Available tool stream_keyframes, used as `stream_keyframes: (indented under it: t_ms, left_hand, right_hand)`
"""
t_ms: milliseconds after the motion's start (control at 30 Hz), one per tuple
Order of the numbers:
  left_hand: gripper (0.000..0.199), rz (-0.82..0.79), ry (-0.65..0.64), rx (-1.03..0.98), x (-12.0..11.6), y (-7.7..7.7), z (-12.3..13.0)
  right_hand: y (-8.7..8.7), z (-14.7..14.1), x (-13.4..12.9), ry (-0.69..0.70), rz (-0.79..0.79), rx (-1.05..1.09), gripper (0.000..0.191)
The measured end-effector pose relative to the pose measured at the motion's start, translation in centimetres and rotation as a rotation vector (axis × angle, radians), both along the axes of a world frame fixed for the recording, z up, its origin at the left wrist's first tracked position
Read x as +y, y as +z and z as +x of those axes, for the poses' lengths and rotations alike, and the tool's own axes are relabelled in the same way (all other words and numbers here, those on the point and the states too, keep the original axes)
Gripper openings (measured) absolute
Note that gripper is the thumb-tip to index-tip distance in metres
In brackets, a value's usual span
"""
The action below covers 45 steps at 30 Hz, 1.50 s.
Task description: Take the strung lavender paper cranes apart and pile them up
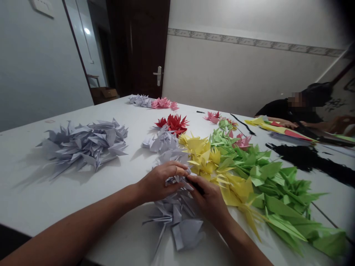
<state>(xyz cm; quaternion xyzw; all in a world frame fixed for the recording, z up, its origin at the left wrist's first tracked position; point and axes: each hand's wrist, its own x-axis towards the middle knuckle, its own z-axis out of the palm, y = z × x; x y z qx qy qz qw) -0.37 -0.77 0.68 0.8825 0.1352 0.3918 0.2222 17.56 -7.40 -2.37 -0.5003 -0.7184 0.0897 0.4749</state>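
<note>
Just in front of me, my left hand (162, 181) pinches a folded white paper piece, which looks like an origami crane (177, 180). My right hand (209, 195) meets it from the right, its fingers closed round a small dark object (196, 183) whose kind I cannot make out. Both hands are over a row of white folded paper pieces (187, 232) running away from me. Against its right side lies a row of yellow ones (203, 153), then a long row of green ones (285, 192). The fingertips partly cover the held piece.
A white pile (88, 142) of folded paper sits left on the white table (30, 162). Red pieces (173, 124), pink pieces (161, 103) and black strands (305, 159) lie farther off. Another person (280, 111) is at the right, near flat coloured paper (283, 130).
</note>
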Motion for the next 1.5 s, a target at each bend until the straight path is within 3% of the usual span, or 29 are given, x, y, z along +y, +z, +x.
stream_keyframes:
  t_ms: [300,533,600,667,833,967,1233,1500]
  left_hand:
    - [0.023,0.009,-0.019,-0.007,0.2,-0.1,-0.1]
    - [0.025,-0.075,-0.026,-0.037,0.0,0.0,-0.2]
    - [0.023,-0.217,0.005,-0.100,-0.1,-0.1,0.0]
    - [0.026,-0.464,0.044,-0.238,-0.1,-0.1,0.3]
    - [0.055,-1.122,0.017,-0.618,-0.1,0.6,0.9]
    - [0.058,-1.357,-0.040,-0.653,-0.3,1.0,1.1]
    - [0.055,-1.381,-0.134,-0.628,-0.9,0.5,1.3]
    - [0.055,-1.271,0.010,-0.692,1.4,1.3,-0.1]
  right_hand:
    - [-0.1,0.1,0.0,0.005,-0.001,-0.061,0.019]
    - [0.3,-0.1,-0.2,-0.003,0.015,-0.006,0.021]
    - [0.5,-0.2,-0.5,-0.030,0.042,0.027,0.021]
    - [0.5,-0.2,-0.7,-0.060,0.063,0.058,0.022]
    - [0.2,-0.6,-0.8,-0.041,0.050,0.086,0.022]
    - [0.0,-0.7,-0.6,-0.020,0.018,0.065,0.021]
    - [0.2,-0.5,-0.5,-0.021,0.003,0.063,0.021]
    - [-1.1,0.1,-0.3,-0.103,0.007,0.042,0.027]
